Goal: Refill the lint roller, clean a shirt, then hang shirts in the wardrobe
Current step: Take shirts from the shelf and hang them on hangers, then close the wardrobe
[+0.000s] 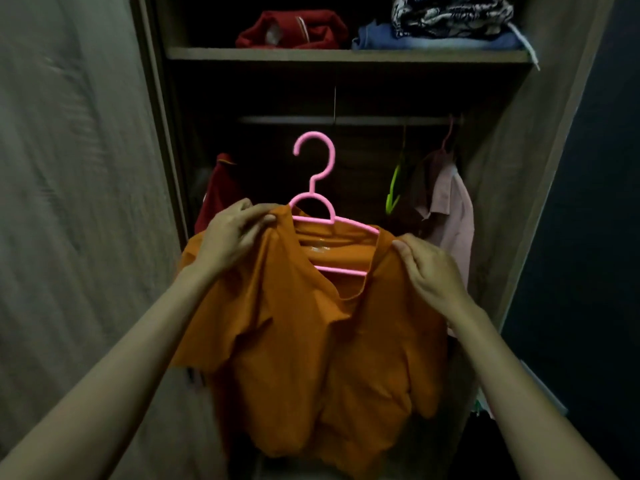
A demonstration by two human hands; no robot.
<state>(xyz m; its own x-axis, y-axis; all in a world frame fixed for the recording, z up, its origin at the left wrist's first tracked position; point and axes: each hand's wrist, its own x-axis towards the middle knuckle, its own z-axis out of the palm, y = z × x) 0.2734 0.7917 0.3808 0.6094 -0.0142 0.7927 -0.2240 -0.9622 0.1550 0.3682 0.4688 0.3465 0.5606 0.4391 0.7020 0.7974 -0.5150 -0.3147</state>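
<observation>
At the open wardrobe (540,168), I hold an orange shirt (311,358) up on a pink hanger (313,174), my left hand (232,233) pinching the cloth at one shoulder and my right hand (429,268) pinching it at the other, fingers of both closed on fabric. The hanger's hook stands upright and free, in front of and below the rail (346,120), not yet on it; the collar sits unevenly, with the hanger's right arm bare above the neckline. By my reading this is the hanging step, the shirt being squared on its hanger. The next move calls for freeing one hand to take the hanger by its neck, then lifting the hook over the rail in the open gap at the middle. Inside the wardrobe, a pale pink shirt (450,216) hangs at the right beside a green hanger (394,188), and a red garment (218,192) hangs at the left. On the shelf (346,55) above lie folded red clothes (294,29), blue ones (398,38), and a patterned piece (450,12) on top.
</observation>
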